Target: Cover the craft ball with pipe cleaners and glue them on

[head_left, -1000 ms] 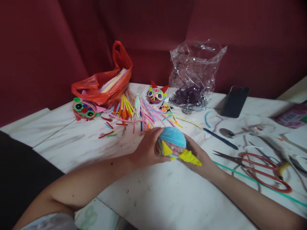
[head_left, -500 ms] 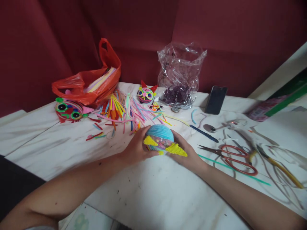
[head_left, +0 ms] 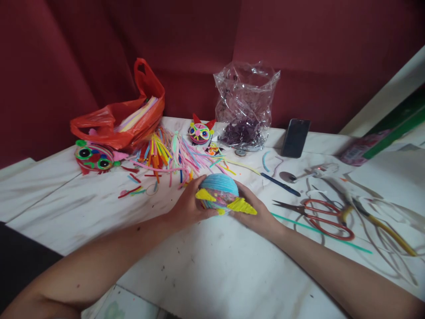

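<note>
Between my two hands is a round pipe-cleaner craft ball [head_left: 219, 184], wrapped in light blue on top with a multicoloured band below. Two yellow pointed pieces stick out from it, the longer one [head_left: 243, 205] on the right. My left hand [head_left: 192, 199] is closed round its left side, and my right hand [head_left: 254, 208] grips the right side. Fingertips of both hands are partly hidden behind the ball. Right of my right hand lie orange-handled scissors [head_left: 329, 220] and a green pipe cleaner [head_left: 358, 247].
Behind are a red plastic bag [head_left: 119, 119], loose pipe cleaners [head_left: 179, 153], two finished face crafts [head_left: 200, 133], a clear bag [head_left: 247, 106] and a phone [head_left: 296, 138]. To the right lie a blue pen-like tool [head_left: 280, 184], a glue gun [head_left: 318, 170] and yellow-handled pliers [head_left: 392, 235].
The view has shifted slightly, so most things sit a little further left. Both hands keep the same hold on the craft ball.
</note>
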Demonstrator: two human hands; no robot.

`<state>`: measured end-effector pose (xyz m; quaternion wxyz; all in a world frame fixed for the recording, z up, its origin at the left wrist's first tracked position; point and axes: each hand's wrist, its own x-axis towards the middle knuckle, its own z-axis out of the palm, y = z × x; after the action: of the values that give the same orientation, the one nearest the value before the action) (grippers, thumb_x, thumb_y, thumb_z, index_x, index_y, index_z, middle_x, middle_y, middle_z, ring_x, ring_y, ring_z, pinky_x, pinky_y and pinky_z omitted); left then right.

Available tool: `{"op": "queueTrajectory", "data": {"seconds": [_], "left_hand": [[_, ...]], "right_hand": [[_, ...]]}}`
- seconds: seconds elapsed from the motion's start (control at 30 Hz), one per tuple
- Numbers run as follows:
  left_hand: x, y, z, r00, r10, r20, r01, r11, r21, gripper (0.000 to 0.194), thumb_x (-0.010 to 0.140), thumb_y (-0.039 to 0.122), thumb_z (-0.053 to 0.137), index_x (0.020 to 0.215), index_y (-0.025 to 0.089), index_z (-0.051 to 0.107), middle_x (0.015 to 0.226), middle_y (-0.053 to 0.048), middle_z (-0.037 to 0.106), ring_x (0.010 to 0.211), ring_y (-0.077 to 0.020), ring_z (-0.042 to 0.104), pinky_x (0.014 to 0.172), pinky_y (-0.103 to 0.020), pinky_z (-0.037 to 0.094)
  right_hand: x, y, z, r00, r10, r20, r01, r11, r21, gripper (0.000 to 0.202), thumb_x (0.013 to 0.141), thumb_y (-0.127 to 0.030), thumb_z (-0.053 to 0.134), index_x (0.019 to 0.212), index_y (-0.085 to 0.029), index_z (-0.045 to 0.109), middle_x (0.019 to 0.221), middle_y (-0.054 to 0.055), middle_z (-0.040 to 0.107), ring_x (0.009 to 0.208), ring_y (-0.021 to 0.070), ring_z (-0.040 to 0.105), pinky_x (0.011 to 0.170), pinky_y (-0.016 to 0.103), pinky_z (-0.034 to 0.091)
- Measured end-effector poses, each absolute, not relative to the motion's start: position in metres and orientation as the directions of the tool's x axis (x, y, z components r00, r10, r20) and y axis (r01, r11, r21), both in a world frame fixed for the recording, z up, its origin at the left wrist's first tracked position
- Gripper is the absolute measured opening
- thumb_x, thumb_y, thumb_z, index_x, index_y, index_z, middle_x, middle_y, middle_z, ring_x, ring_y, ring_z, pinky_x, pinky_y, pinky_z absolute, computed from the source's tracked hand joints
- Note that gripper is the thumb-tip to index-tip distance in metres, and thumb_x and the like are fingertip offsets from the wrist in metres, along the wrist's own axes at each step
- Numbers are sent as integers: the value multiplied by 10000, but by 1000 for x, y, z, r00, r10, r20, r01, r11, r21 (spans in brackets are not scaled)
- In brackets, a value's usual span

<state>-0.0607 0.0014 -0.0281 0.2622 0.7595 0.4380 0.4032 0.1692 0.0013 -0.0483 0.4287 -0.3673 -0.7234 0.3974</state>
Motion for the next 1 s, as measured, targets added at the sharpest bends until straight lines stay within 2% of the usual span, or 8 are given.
{"op": "queueTrajectory", "data": {"seconds": [0.4,0.67,0.87,1.0], "left_hand": [[-61,2,-31,290,867,406,460,-498,735,901,617,469,758,1351,158,338,1328,-174,453,1232,-342,451,1030,-516,385],[-59,1,-30,265,889,373,350,-449,822,873,606,443,765,1329,163,364,1315,-166,463,1212,-337,478,989,-524,431],[-57,3,-36,255,897,361,256,-422,869,869,613,428,768,1337,184,354,1307,-155,471,1199,-319,495,972,-511,451],[-59,3,-41,318,863,392,250,-475,844,984,544,432,808,1368,204,320,1346,-152,443,1191,-315,497,979,-505,443]], "right_hand": [[167,1,-48,-337,886,319,222,404,-887,780,741,-375,713,1413,-214,351,1355,136,509,1238,292,490,1015,450,437],[165,0,-47,-334,890,312,203,391,-898,779,732,-347,717,1396,-168,349,1344,163,512,1214,277,515,988,424,464],[166,2,-45,-388,876,287,161,371,-915,727,759,-371,699,1390,-215,374,1348,121,531,1200,256,539,997,413,465],[167,1,-51,-356,881,312,206,399,-893,789,743,-365,716,1418,-237,329,1330,120,547,1168,271,566,934,404,516]]}}
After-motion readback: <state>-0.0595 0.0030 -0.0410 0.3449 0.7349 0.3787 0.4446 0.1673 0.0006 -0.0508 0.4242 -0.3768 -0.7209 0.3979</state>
